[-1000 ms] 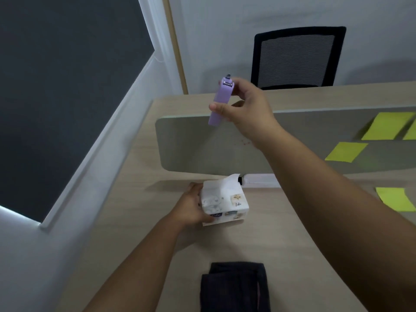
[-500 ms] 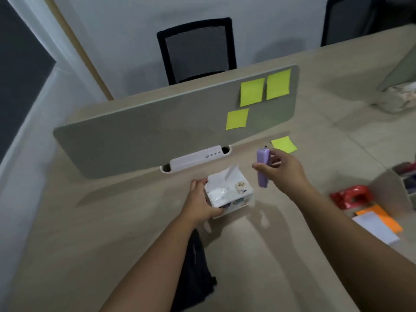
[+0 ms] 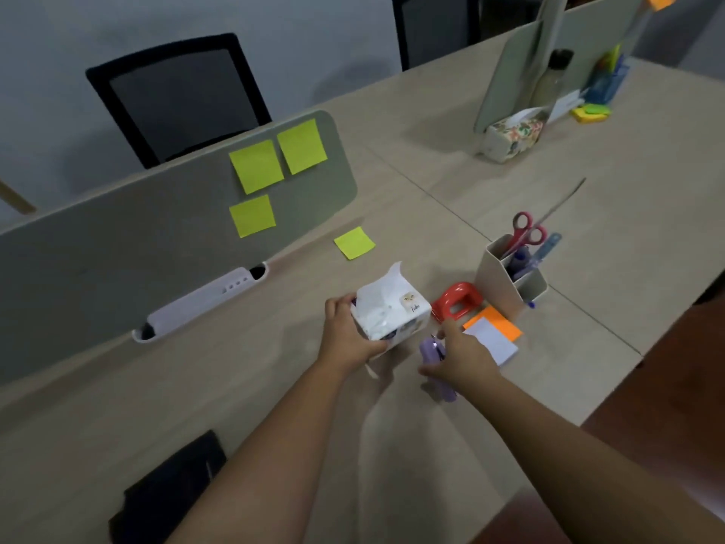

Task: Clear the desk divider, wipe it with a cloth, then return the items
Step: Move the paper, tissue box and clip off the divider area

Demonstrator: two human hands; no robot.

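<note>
Tissue pack (image 3: 392, 312) sticker with small cursive word, perhaps "Talia", too blurred to confirm

Desk: I see a pale wood-grain desk (image 3: 274, 386) with a grey divider (image 3: 117, 245) standing on it.
Far side: one yellow sticky note (image 3: 354, 242) lies flat near the divider's foot.
Right: I make out a red hole punch (image 3: 457, 302), an orange and white note pad (image 3: 493, 334) and a beige pen holder (image 3: 510, 276), close together.
Near edge: a dark folded cloth (image 3: 168, 492).
</note>
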